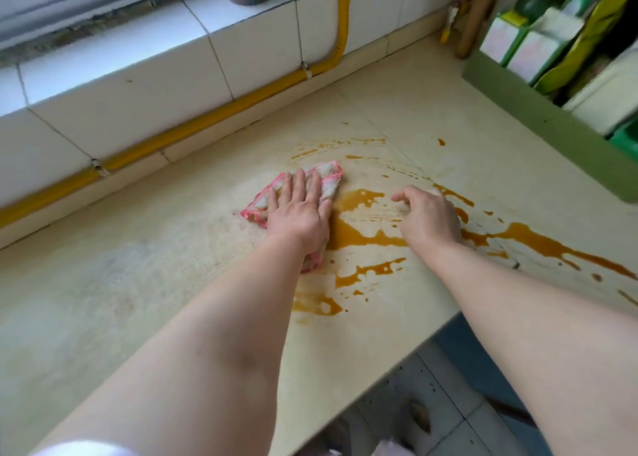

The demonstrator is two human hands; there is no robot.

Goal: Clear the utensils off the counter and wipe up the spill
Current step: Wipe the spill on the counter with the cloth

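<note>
No utensils show on the tabletop [145,283], so that part of the task looks done. The left hand [299,214] presses flat, fingers spread, on a pink-edged cloth [328,176] at the left edge of the orange-brown spill [362,236]. The right hand [428,219] hovers loosely curled over the spill, its grip holding nothing. Smears mark a wiped patch beyond the cloth, yet most of the liquid remains, running right toward the tabletop's front edge.

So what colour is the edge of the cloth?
Pink: the cloth is whitish with a pink edge, seen in the head view.
</note>
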